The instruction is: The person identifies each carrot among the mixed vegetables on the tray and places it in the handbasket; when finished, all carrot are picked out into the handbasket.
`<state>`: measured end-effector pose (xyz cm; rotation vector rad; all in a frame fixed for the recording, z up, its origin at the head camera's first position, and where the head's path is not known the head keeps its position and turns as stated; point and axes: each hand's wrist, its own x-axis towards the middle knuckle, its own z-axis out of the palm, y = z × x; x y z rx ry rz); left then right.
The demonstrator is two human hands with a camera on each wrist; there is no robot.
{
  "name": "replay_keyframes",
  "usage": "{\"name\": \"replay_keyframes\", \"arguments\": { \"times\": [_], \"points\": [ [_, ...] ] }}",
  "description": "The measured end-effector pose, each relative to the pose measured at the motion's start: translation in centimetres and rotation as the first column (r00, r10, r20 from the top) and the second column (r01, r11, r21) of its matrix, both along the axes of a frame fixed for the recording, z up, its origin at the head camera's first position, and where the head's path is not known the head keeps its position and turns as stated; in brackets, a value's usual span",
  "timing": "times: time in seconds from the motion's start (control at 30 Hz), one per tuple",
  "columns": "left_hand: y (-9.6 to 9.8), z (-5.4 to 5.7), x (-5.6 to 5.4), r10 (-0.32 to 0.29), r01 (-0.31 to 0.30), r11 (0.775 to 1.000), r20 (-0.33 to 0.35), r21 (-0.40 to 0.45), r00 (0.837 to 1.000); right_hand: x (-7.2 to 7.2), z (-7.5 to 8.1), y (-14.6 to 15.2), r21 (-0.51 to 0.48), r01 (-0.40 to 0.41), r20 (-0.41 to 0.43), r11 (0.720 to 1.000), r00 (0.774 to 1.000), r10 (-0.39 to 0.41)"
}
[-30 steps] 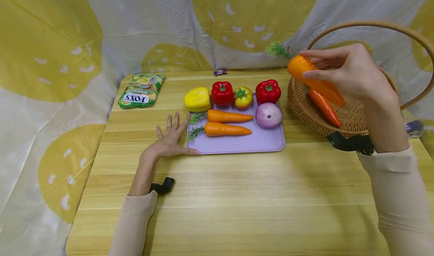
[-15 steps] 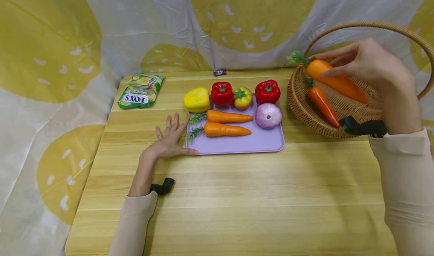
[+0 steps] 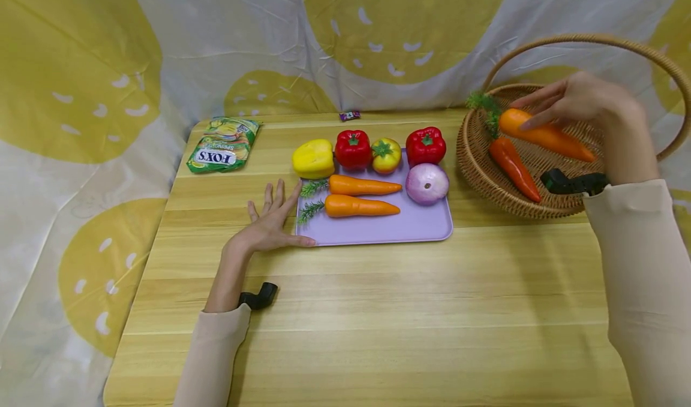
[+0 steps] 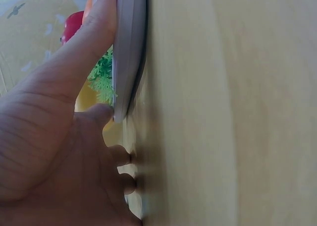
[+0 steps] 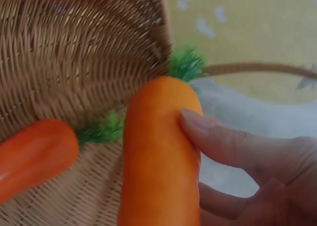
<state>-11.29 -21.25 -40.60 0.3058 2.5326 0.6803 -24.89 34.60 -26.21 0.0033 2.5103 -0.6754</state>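
My right hand pinches an orange carrot near its leafy end, over the wicker basket. In the right wrist view the thumb presses the side of this carrot. Inside the basket lies a redder carrot with its green top to the back. My left hand is spread at the left edge of the lilac tray, thumb on its front left corner. On the tray rest two orange carrots, a purple onion, two red peppers, a yellow pepper and a yellow-red tomato.
A green Fox's packet lies at the table's back left. A small purple wrapped sweet sits by the back edge. The basket's tall handle arches above the right hand. A patterned cloth hangs behind the wooden table.
My right hand has carried the carrot to the right and then lowered it towards the basket's inside. The left hand and the tray have stayed in place.
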Motion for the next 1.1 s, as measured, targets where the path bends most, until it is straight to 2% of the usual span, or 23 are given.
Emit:
{"name": "replay_keyframes", "arguments": {
  "times": [0.13, 0.3, 0.5, 0.73, 1.1],
  "points": [
    [0.0, -0.1, 0.0, 0.001, -0.001, 1.0, -0.002, -0.002, 1.0, -1.5, -1.3, 0.5, -0.025, -0.06, 0.083, 0.998, 0.995, 0.062],
    [0.1, -0.2, 0.0, 0.0, 0.0, 1.0, -0.004, -0.001, 1.0, -2.4, -2.9, 0.6, -0.117, -0.041, 0.165, 0.992, 0.984, 0.06],
    [0.3, -0.2, 0.0, -0.009, 0.009, 1.0, -0.008, 0.008, 1.0, -1.8, -4.4, 0.3, -0.084, -0.06, 0.128, 0.995, 0.989, 0.071],
    [0.0, -0.2, 0.1, -0.005, 0.005, 1.0, -0.003, 0.01, 1.0, -1.4, -5.6, -0.1, -0.132, -0.056, 0.139, 0.99, 0.988, 0.075],
    [-0.2, -0.3, 0.1, -0.002, 0.002, 1.0, -0.005, 0.006, 1.0, -1.1, -6.1, -1.5, -0.134, -0.03, 0.12, 0.991, 0.992, 0.046]
  ]
}}
